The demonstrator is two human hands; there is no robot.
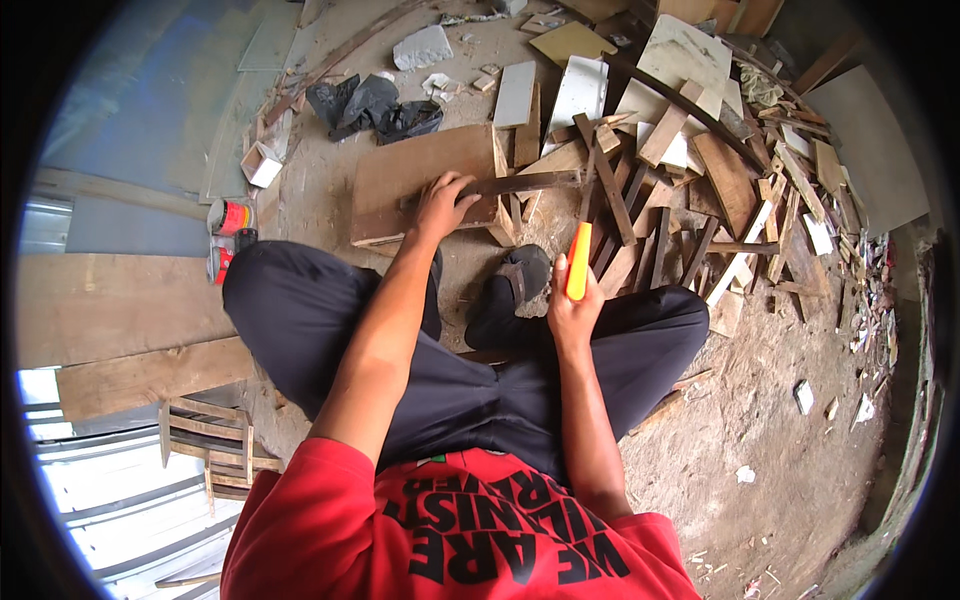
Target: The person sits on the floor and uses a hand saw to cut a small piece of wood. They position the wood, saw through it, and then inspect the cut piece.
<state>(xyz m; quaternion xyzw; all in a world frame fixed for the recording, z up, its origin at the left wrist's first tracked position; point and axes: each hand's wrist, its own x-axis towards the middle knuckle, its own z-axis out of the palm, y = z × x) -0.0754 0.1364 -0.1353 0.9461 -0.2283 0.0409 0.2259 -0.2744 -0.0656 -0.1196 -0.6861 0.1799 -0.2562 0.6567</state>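
My left hand [440,208] is closed over a dark wooden strip [530,182], pressing it down on a brown wooden box [390,180]. The strip's right end sticks out past the box. My right hand [575,312] grips the orange-yellow handle of what looks like a hand saw [579,262]. Its narrow blade, seen nearly edge-on, points away from me beside the strip's right end. I cannot tell whether blade and strip touch, and the teeth do not show. My shoe [525,272] is below the strip, between my bent knees.
Scrap wood [725,180] lies heaped at the far right, close to the blade. Black plastic bags [370,105] and a grey block [422,47] are beyond the box. Red cans [228,220] stand by my left knee. Wide boards [120,310] and a slatted wooden piece [207,435] are at the left.
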